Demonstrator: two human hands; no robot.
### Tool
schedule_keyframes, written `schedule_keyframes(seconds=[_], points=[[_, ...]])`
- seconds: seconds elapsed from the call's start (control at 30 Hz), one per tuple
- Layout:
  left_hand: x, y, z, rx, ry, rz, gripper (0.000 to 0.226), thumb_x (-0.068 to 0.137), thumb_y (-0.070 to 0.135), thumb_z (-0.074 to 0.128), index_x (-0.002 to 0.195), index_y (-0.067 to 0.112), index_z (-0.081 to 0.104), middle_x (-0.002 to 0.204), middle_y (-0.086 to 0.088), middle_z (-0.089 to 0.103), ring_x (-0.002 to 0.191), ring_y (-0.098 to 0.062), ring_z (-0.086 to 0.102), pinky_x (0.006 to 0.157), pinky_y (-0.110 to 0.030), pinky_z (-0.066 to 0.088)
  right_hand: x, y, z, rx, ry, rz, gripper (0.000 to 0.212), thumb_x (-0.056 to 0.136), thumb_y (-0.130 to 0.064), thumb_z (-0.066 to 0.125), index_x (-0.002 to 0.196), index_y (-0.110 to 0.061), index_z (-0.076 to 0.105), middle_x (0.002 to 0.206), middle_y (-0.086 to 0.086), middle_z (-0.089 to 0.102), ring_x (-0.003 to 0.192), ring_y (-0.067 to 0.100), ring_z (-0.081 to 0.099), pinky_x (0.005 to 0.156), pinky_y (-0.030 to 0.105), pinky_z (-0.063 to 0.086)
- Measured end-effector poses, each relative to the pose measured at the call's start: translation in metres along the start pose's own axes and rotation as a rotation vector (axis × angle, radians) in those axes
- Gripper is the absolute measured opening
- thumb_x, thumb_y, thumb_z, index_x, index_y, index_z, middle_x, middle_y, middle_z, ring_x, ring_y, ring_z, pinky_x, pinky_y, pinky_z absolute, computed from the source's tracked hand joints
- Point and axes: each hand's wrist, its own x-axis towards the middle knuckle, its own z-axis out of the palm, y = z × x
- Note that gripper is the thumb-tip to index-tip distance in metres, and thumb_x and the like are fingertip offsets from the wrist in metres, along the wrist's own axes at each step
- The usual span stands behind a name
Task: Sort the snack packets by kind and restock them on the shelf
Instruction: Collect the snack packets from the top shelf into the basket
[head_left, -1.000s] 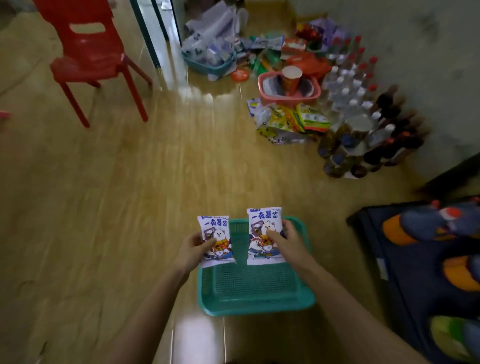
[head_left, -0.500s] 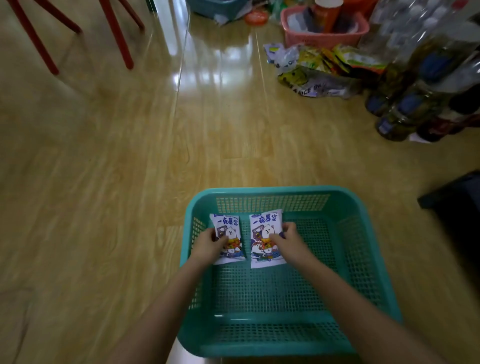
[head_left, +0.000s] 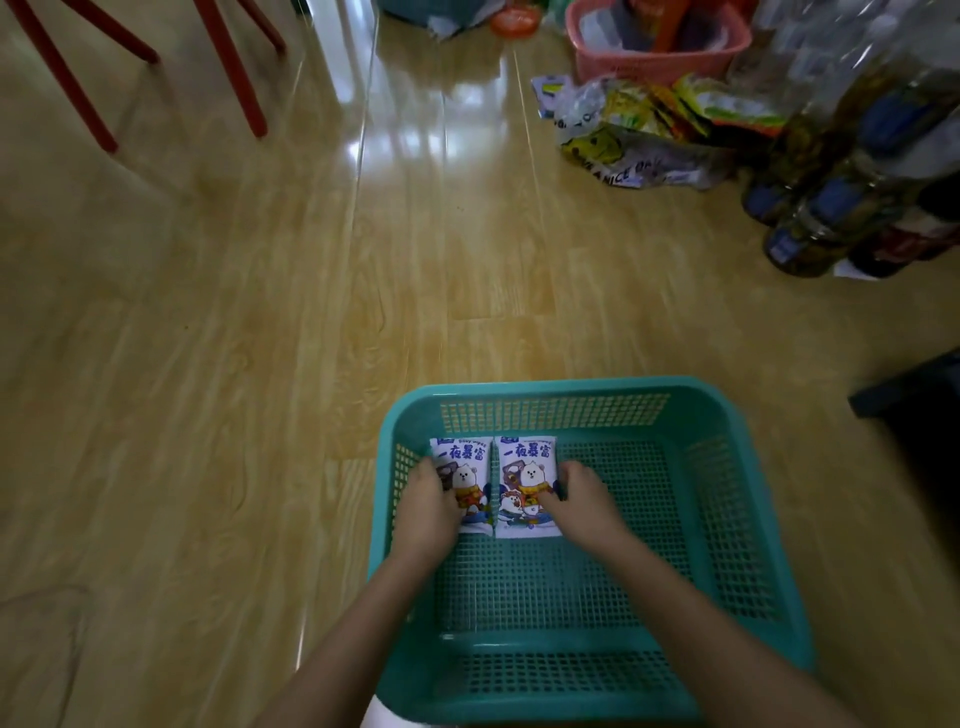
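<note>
Head view: left hand (head_left: 427, 512) and right hand (head_left: 581, 500) each pinch one packet, left packet (head_left: 466, 470) touching right packet (head_left: 525, 467), flat in the basket (head_left: 748, 499).

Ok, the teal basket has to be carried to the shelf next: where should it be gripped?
Take the teal basket by its solid rim on the two side walls, one of the hands coming from each side. The rim is a smooth, thick band above the mesh, and a level two-sided hold should keep the two white packets lying flat on the bottom near the far left corner.
</note>
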Motion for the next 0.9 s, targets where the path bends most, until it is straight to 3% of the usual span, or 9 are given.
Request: schedule_keyframes(seconds=[0.1, 0.23, 0.4, 0.53, 0.63, 0.83, 0.9], points=[[-0.034, 0.025, -0.05, 0.058, -0.056, 0.086, 0.026, 0.092, 0.013, 0.052, 0.116, 0.004, 0.054, 0.121, -0.011, 0.059, 0.107, -0.026, 0.057, 0.088, -0.033, 0.044, -0.042, -0.016, -0.05, -0.074, 0.033, -0.007, 0.048, 0.092, -0.024, 0.052, 0.136, -0.009, 0.038, 0.136, 0.01, 0.046, 0.119, 0.026, 0.048, 0.099, 0.034, 0.04], [-0.092, 0.097, -0.157, 0.191, -0.03, 0.206, 0.021, 0.094, 0.023, 0.048, 0.107, 0.011, 0.06, 0.109, -0.005, 0.067, 0.096, -0.024, 0.062, 0.078, -0.034, 0.048, -0.126, -0.062, -0.151, -0.047, 0.153, -0.096, 0.036, 0.09, -0.015, 0.054, 0.125, -0.006, 0.051, 0.124, 0.01, 0.059, 0.111, 0.024, 0.056, 0.097, 0.037, 0.044], [-0.192, 0.24, -0.312, 0.354, 0.098, 0.376, 0.022, 0.094, 0.025, 0.046, 0.103, 0.013, 0.062, 0.102, 0.0, 0.067, 0.092, -0.021, 0.063, 0.065, -0.028, 0.039, -0.279, -0.15, -0.31, -0.13, 0.286, -0.163, 0.029, 0.092, -0.023, 0.051, 0.119, -0.015, 0.058, 0.12, 0.005, 0.06, 0.109, 0.022, 0.057, 0.091, 0.038, 0.047], [-0.279, 0.366, -0.434, 0.403, 0.174, 0.522, 0.024, 0.094, 0.032, 0.045, 0.104, 0.017, 0.061, 0.102, 0.0, 0.068, 0.093, -0.02, 0.064, 0.067, -0.031, 0.046, -0.418, -0.223, -0.442, -0.17, 0.462, -0.245, 0.018, 0.089, -0.023, 0.054, 0.105, -0.021, 0.063, 0.11, 0.002, 0.065, 0.102, 0.023, 0.06, 0.084, 0.035, 0.049], [-0.344, 0.452, -0.51, 0.413, 0.245, 0.652, 0.025, 0.094, 0.034, 0.045, 0.105, 0.018, 0.061, 0.102, 0.0, 0.069, 0.093, -0.023, 0.064, 0.072, -0.034, 0.051, -0.52, -0.267, -0.526, -0.198, 0.599, -0.265, 0.019, 0.09, -0.024, 0.053, 0.105, -0.019, 0.064, 0.107, 0.002, 0.066, 0.098, 0.021, 0.06, 0.077, 0.03, 0.046], [-0.444, 0.57, -0.595, 0.35, 0.334, 0.951, 0.024, 0.092, 0.035, 0.049, 0.099, 0.016, 0.062, 0.096, -0.004, 0.069, 0.087, -0.026, 0.063, 0.065, -0.033, 0.047, -0.69, -0.297, -0.631, -0.244, 0.859, -0.191, 0.027, 0.091, -0.034, 0.05, 0.113, -0.023, 0.06, 0.115, 0.0, 0.063, 0.104, 0.022, 0.058, 0.083, 0.034, 0.049], [-0.471, 0.596, -0.606, 0.321, 0.329, 1.056, 0.024, 0.092, 0.034, 0.05, 0.097, 0.014, 0.063, 0.093, -0.008, 0.069, 0.087, -0.03, 0.064, 0.064, -0.033, 0.044, -0.744, -0.29, -0.644, -0.25, 0.963, -0.135, 0.026, 0.091, -0.035, 0.049, 0.114, -0.026, 0.059, 0.116, -0.004, 0.061, 0.104, 0.019, 0.057, 0.077, 0.031, 0.046]])
